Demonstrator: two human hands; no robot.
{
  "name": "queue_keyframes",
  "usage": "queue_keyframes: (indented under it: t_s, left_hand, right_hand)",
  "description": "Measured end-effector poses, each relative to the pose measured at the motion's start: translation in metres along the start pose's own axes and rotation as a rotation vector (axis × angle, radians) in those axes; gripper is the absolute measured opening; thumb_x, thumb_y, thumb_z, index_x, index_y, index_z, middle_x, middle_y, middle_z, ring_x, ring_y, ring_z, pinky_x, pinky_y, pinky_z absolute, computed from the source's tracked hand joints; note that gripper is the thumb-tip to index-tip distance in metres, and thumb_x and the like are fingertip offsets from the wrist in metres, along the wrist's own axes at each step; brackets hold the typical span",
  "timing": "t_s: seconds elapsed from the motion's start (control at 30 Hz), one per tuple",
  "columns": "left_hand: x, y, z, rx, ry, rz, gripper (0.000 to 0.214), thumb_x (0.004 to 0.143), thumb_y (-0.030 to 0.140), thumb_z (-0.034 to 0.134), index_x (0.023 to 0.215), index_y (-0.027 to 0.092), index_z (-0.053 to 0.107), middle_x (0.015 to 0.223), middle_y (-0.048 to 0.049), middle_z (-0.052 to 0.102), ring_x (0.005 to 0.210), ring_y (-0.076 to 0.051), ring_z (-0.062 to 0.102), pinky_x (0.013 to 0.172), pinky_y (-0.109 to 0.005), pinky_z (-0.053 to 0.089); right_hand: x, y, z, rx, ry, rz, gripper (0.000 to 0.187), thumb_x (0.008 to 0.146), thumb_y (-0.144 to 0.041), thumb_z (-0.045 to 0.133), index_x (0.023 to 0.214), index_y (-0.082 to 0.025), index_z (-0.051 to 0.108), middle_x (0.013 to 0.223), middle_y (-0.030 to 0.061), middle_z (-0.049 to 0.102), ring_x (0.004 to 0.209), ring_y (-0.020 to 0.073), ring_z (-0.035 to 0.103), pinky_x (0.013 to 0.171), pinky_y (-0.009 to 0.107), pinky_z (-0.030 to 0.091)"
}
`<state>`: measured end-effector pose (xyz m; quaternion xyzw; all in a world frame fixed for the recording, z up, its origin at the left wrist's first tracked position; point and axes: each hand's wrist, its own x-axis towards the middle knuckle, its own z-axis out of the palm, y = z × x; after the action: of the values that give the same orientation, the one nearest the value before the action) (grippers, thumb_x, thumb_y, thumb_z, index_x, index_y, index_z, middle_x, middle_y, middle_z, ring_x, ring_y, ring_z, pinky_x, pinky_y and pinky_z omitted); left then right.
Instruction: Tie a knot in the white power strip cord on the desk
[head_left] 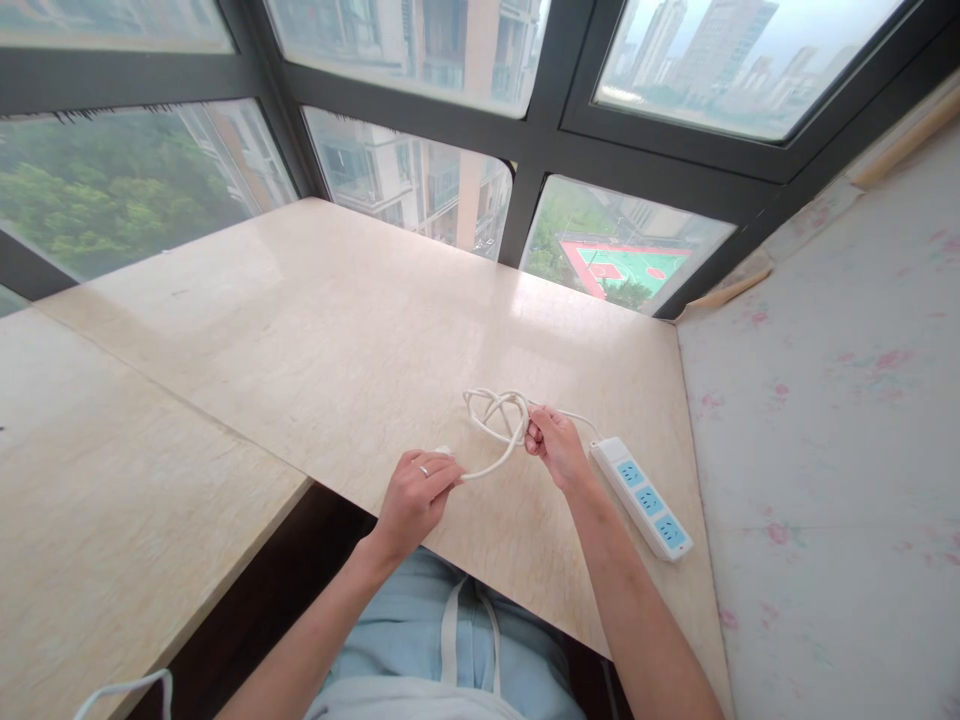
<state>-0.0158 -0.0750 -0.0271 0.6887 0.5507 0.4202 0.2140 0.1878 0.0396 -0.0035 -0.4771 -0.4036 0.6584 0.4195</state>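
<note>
A white power strip (643, 496) with three blue sockets lies on the beige stone sill (315, 330), to the right of my hands. Its white cable (496, 412) is gathered into loose loops on the sill in front of me. My right hand (556, 446) is closed in a pinch on the loops, close to the strip's end. My left hand (415, 496), with a ring on one finger, is closed round the cable's other end, where a bit of white plug shows at the fingertips. The cable curves between the two hands.
Dark-framed windows (540, 130) run along the far edge of the sill. A floral-patterned mattress or cushion (832, 430) borders the sill on the right. A second stone slab (97, 480) lies at the left, with a thin white cord (124, 690) at its near edge.
</note>
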Motion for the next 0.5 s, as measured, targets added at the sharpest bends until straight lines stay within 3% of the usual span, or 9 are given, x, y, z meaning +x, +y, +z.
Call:
queue_keyframes:
  t_s: [0.17,0.33,0.5]
  left_hand:
    - [0.013,0.035,-0.019,-0.201,0.170,-0.204,0.012,0.083,0.026,0.065,0.087,0.024,0.075,0.069,-0.0029,0.068,0.064,-0.016,0.061,0.069,-0.027,0.049]
    - [0.031,0.062,-0.033,-0.373,0.168,-0.419,0.020,0.082,0.032,0.066,0.096,0.019,0.073,0.065,-0.0002,0.064,0.048,-0.010,0.053,0.044,-0.019,0.043]
    - [0.041,0.069,-0.035,-0.412,0.068,-0.525,0.029,0.084,0.040,0.062,0.099,0.017,0.068,0.069,-0.0008,0.066,0.046,-0.011,0.060,0.041,-0.019,0.045]
  right_hand:
    - [0.002,0.010,-0.004,0.050,0.002,0.017,0.036,0.068,-0.048,0.073,0.065,-0.019,0.052,0.054,-0.0059,0.050,0.042,0.0065,0.043,0.041,0.020,0.032]
    - [-0.003,0.023,-0.003,0.063,-0.032,-0.010,0.035,0.072,-0.050,0.071,0.070,-0.018,0.057,0.061,-0.0034,0.055,0.051,0.0081,0.051,0.047,0.020,0.037]
    - [-0.012,0.028,-0.004,-0.045,0.053,-0.156,0.032,0.073,-0.048,0.072,0.084,-0.019,0.065,0.070,-0.0008,0.061,0.064,0.0125,0.058,0.056,0.023,0.045]
